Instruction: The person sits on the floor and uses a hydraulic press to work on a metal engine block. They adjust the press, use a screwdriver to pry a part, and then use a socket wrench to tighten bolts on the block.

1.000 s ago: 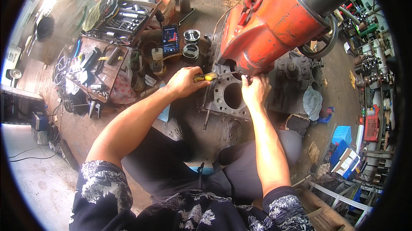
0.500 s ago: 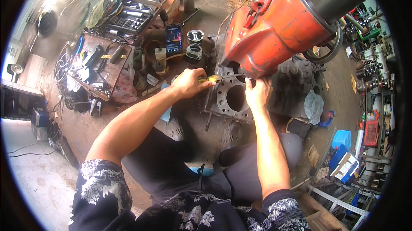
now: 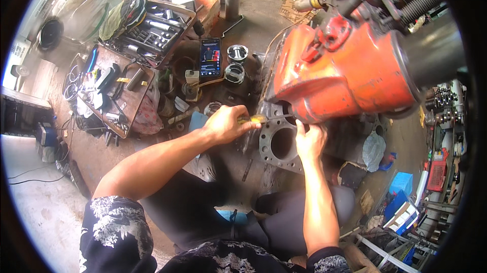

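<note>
My left hand is closed round the yellow handle of a screwdriver. Its thin shaft points right, toward the lower end of an orange machine head. Just below that end, my right hand has its fingers bent together by the shaft's tip. What they pinch, if anything, is hidden. Beneath both hands lies a grey metal engine block with a large round bore and small holes around it.
Left of the block stand pistons, a phone with a lit screen, and a metal flask. Further left are a socket case and a tool tray. A handle-like spring and a thick column adjoin the machine head.
The whole view has shifted, so the block and machine head appear lower. Both hands keep about the same place at the machine head's lower end, the screwdriver still in the left.
</note>
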A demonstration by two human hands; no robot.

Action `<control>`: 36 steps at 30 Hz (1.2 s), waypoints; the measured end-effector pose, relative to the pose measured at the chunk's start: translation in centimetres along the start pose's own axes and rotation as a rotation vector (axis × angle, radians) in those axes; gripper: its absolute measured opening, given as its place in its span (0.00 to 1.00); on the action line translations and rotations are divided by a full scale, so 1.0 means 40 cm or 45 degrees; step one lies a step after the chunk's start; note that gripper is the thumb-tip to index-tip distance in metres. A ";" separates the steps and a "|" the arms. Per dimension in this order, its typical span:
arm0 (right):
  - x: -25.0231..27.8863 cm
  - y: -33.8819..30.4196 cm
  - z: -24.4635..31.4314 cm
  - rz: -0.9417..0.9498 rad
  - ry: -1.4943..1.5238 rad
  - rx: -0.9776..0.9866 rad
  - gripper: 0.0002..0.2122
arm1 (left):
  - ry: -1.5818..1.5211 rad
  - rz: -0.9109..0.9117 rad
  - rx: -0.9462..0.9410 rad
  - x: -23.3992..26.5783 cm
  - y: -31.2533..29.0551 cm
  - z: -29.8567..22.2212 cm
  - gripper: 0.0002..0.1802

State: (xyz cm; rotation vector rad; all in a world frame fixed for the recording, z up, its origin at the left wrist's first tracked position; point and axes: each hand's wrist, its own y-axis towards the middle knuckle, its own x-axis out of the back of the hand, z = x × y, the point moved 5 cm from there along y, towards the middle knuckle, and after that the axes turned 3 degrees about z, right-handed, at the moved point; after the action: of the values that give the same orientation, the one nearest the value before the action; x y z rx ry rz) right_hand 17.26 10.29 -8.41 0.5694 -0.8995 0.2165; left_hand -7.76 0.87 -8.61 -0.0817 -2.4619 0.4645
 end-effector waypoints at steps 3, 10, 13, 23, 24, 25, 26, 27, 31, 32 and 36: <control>0.000 -0.001 0.004 0.034 -0.024 -0.052 0.09 | -0.068 0.071 0.090 -0.006 0.000 0.004 0.38; 0.001 -0.005 0.012 0.012 -0.068 -0.088 0.10 | -0.201 0.119 0.106 -0.005 0.007 0.005 0.38; -0.001 -0.003 0.011 0.011 -0.039 -0.105 0.10 | -0.523 0.316 0.419 -0.035 0.010 0.032 0.37; 0.007 0.004 0.010 0.013 -0.008 -0.010 0.11 | -0.793 0.674 0.463 -0.048 0.034 0.057 0.36; 0.007 0.007 0.011 0.012 -0.017 -0.001 0.12 | -0.730 0.671 0.464 -0.036 0.029 0.051 0.36; 0.009 0.008 0.013 0.014 -0.026 0.005 0.12 | -0.596 0.632 0.393 -0.014 0.024 0.039 0.36; 0.009 0.009 0.011 0.034 -0.036 -0.021 0.12 | -0.448 0.602 0.337 0.010 0.012 0.026 0.36; 0.014 0.011 0.020 -0.013 -0.057 0.057 0.12 | -0.287 0.565 0.277 0.035 -0.004 0.011 0.37; 0.026 0.015 0.030 -0.084 -0.136 0.145 0.13 | -0.464 0.474 0.176 0.069 -0.121 -0.066 0.39; 0.026 0.013 0.029 -0.077 -0.153 0.144 0.13 | -0.542 0.418 0.087 0.063 -0.143 -0.095 0.34; 0.027 0.000 0.015 -0.078 -0.162 0.198 0.12 | -1.051 0.566 -0.050 -0.039 -0.170 -0.194 0.21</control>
State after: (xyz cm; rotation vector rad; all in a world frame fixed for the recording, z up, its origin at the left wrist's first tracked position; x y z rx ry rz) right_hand 17.51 9.89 -7.26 0.7603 -0.9926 0.1977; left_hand -1.54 -3.36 -1.36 -0.5608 -3.2728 0.7503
